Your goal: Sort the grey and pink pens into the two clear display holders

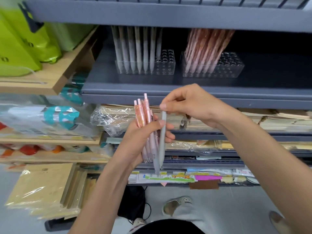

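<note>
Two clear holders on the shelf (152, 97): left holder (166, 68) has grey pens (135, 53), right holder (231, 68) has leaning pink pens (206, 48), both with free holes at their right ends. Below the shelf's front edge the left hand (141, 139) has its grip clenched round a bunch (143, 114) of pink pens, and the right hand (190, 105) grip pinches the top of a grey pen (162, 137) in that bunch. Risk: pulling the grey pen out could drag neighbours loose and drop them; the leaning pink row could block free holes.
</note>
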`<act>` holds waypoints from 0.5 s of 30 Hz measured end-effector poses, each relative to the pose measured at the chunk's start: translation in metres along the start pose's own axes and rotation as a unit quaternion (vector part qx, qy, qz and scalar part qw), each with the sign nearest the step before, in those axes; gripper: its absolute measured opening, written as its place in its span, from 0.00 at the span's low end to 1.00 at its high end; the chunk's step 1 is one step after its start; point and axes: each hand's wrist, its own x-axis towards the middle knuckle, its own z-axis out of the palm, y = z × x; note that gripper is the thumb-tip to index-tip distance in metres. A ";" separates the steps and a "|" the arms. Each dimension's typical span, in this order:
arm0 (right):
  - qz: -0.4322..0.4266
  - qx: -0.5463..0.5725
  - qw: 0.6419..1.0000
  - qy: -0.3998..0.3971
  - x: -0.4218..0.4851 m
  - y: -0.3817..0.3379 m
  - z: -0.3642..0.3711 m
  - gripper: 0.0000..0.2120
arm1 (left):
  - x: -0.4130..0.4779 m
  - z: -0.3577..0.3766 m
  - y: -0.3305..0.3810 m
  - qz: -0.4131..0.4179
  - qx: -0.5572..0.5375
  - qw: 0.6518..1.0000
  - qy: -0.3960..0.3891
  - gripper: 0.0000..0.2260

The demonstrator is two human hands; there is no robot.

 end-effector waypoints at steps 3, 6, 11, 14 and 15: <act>-0.003 0.070 0.996 0.048 0.008 -0.001 -0.002 0.04 | 0.001 -0.008 0.004 0.000 -0.022 1.000 -0.007 0.06; -0.012 0.123 0.988 0.097 0.014 -0.003 -0.008 0.03 | 0.000 -0.013 0.005 -0.004 -0.014 1.000 -0.002 0.07; 0.012 0.165 0.980 0.107 0.012 0.004 0.014 0.10 | 0.006 -0.016 0.002 0.019 -0.005 1.000 0.023 0.06; 0.022 0.116 0.988 0.098 0.010 0.004 0.018 0.08 | 0.008 -0.014 0.001 0.027 -0.007 0.999 0.039 0.06; 0.018 0.110 0.989 0.099 0.010 0.002 0.016 0.07 | 0.009 -0.014 0.001 0.026 -0.018 0.999 0.043 0.06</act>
